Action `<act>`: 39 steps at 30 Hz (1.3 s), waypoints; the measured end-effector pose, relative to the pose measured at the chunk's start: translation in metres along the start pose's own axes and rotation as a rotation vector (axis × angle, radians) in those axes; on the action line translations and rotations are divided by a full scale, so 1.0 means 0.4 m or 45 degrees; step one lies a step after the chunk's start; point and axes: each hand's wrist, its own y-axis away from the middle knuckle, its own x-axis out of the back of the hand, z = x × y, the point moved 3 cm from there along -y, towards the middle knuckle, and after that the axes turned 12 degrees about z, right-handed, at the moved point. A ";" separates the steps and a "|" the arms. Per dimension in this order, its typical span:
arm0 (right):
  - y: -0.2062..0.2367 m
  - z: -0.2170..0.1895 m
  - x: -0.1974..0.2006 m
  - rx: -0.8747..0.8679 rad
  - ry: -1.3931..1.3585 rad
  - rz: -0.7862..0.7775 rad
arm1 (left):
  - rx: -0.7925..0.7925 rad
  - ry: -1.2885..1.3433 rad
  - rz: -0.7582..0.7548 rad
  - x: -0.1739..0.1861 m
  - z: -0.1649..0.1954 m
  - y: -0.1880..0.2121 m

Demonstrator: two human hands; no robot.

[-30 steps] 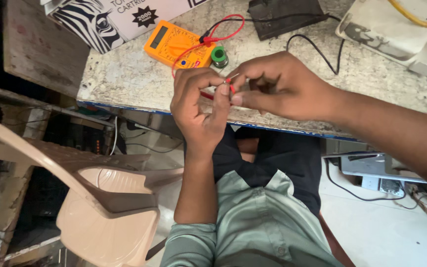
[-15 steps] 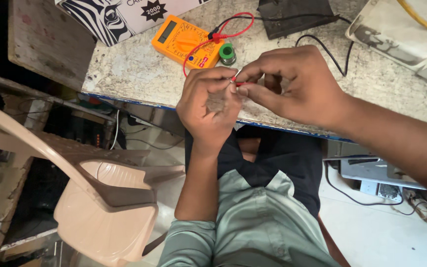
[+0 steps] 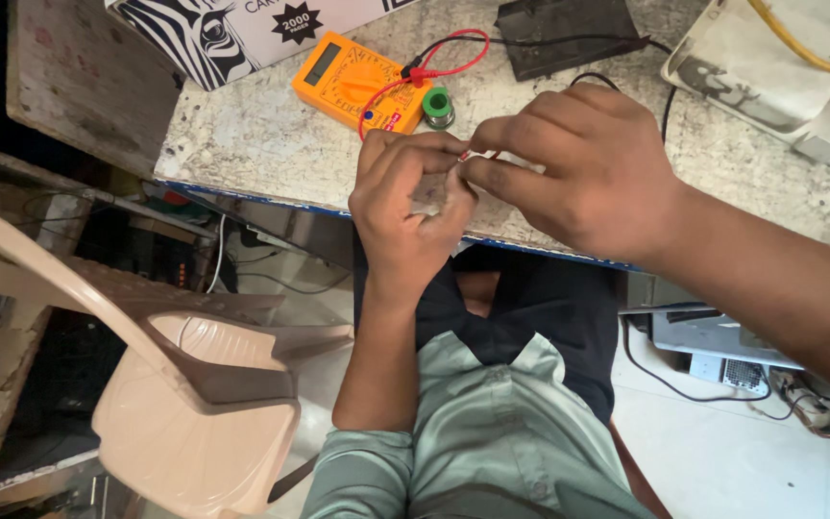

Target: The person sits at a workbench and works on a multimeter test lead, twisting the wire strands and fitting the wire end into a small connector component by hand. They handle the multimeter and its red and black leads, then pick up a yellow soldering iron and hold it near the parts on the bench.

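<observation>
My left hand (image 3: 405, 207) is curled over the front edge of the speckled worktop (image 3: 261, 144), cupping a small pale part (image 3: 429, 197) against its fingers. My right hand (image 3: 583, 178) meets it from the right and pinches a thin red wire (image 3: 477, 154) at the left hand's fingertips. Just behind the hands lie an orange multimeter (image 3: 348, 82) with red and black leads and a small green solder spool (image 3: 437, 104). What the pale part is cannot be made out.
A zebra-print box (image 3: 232, 34) stands at the back left and a dark flat block (image 3: 569, 34) at the back centre. A white tray with yellow cable (image 3: 780, 77) is at the right. A beige plastic chair (image 3: 175, 384) stands at my left, and cables and a device lie on the floor (image 3: 722, 356).
The hands have drawn closer together and shifted slightly right along the table edge. The right fingers now pinch the red wire at the left fingertips.
</observation>
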 end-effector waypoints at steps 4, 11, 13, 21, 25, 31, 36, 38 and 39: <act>0.005 0.016 -0.009 -0.079 -0.113 -0.023 | -0.040 -0.042 -0.097 0.018 0.011 -0.004; 0.045 0.051 -0.055 -0.561 -0.487 -0.161 | -0.201 -0.137 -0.061 0.028 0.012 -0.011; 0.049 0.056 -0.054 -0.594 -0.532 -0.178 | -0.220 -0.107 -0.087 0.028 0.008 -0.014; 0.037 0.055 -0.034 -0.541 -0.589 -0.081 | -0.187 -0.032 -0.167 0.031 0.002 -0.021; 0.044 0.064 -0.046 -0.692 -0.785 -0.107 | -0.132 0.013 -0.111 0.027 0.013 -0.018; 0.086 0.078 -0.079 -1.151 -1.201 -0.227 | -0.093 0.066 -0.158 0.025 0.012 -0.023; 0.109 0.085 -0.095 -1.355 -1.461 -0.202 | -0.111 0.041 -0.160 0.024 0.011 -0.024; 0.110 0.087 -0.096 -1.356 -1.436 -0.194 | -0.125 0.027 -0.155 0.021 0.010 -0.023; 0.110 0.087 -0.096 -1.358 -1.424 -0.190 | -0.130 0.020 -0.154 0.020 0.010 -0.022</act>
